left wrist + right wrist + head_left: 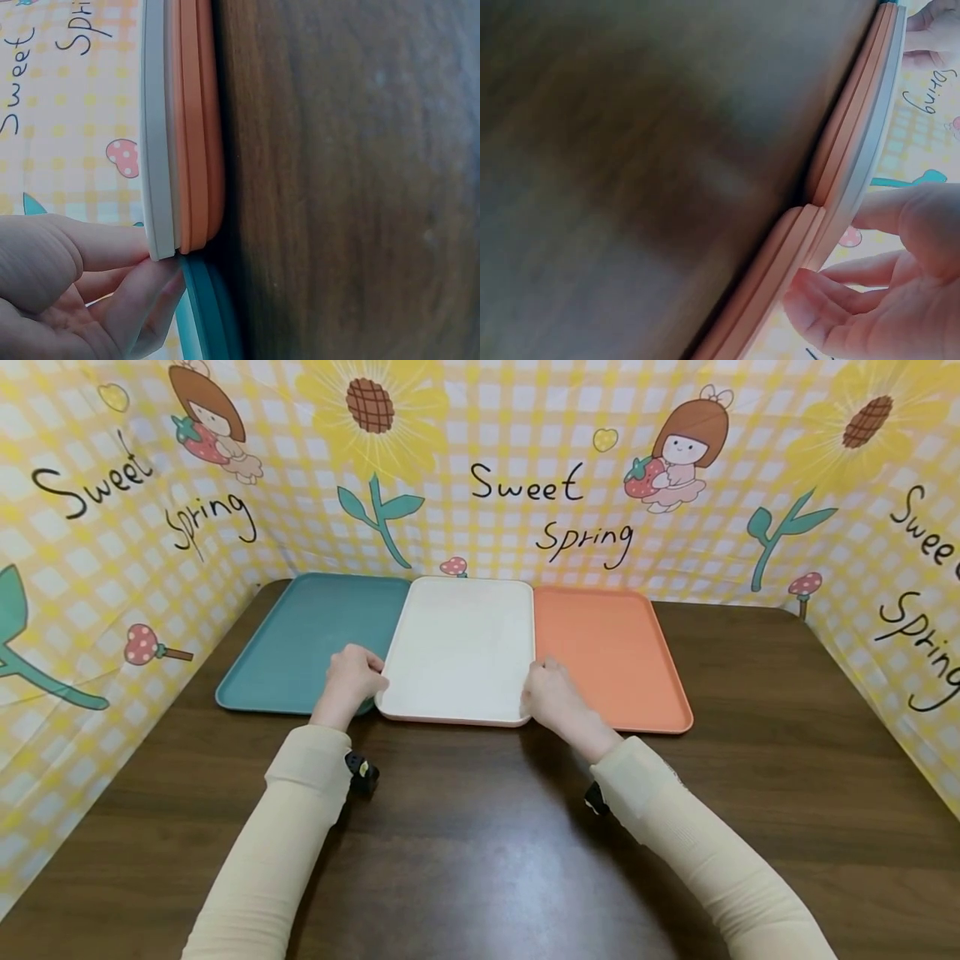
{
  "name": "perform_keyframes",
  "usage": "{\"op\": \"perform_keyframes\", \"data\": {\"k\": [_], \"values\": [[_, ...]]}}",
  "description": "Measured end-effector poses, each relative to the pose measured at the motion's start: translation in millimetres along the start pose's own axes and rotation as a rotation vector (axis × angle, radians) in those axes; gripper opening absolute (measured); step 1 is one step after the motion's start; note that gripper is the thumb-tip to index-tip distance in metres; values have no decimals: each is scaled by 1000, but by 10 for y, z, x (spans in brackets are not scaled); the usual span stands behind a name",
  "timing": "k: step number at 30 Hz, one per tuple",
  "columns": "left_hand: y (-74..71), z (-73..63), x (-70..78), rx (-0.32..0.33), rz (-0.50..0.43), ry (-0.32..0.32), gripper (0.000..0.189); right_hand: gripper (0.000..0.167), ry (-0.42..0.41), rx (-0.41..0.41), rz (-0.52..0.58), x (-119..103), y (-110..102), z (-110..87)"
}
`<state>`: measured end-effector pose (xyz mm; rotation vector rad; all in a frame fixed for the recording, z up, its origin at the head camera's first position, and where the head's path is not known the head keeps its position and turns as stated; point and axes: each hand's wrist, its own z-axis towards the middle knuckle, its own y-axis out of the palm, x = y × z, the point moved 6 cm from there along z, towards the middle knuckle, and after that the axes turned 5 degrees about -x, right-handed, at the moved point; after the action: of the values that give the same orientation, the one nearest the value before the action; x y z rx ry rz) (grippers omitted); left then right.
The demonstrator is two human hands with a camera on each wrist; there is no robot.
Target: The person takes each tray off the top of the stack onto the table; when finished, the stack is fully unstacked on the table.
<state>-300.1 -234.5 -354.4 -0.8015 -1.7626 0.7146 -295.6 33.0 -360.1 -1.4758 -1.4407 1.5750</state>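
A white rectangular tray [465, 647] lies in the middle of the table, on top of an orange layer [196, 135] whose edge shows beneath it in the left wrist view. My left hand [351, 681] pinches the white tray at its near left corner, thumb above and fingers below the rim. At the near right corner, my right hand [553, 693] pinches the same tray, its thumb by the rim in the right wrist view. The teal tray [307, 643] is under my left hand, and the right orange tray [607, 652] lies beside my right hand.
The three trays stand side by side on a dark wooden table [450, 852]. A yellow checked cloth [510, 410] with printed flowers and figures rises behind and along both sides. A dark wrist device [362, 774] sits at the left sleeve cuff.
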Motion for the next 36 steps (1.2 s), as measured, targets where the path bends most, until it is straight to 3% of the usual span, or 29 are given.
{"op": "perform_keyframes", "data": {"k": [8, 19, 27, 31, 36], "values": [[-5, -8, 9, 23, 5, 10, 28, 35, 68, -8, 27, 75, 0, 5], [7, -3, -20, 18, -25, -6, 30, 30, 112, -49, 91, 90, 22, 40], [-11, -21, 8, 24, -31, 2, 31, 37, 99, -37, 127, 105, -14, 31], [-18, -37, 15, 21, -29, -2, 32, 46, 45, 4, 170, 102, -54, 10], [-8, -30, 2, 19, -31, -7, 33, 46, 24, 8, 337, 140, -91, -12]]}}
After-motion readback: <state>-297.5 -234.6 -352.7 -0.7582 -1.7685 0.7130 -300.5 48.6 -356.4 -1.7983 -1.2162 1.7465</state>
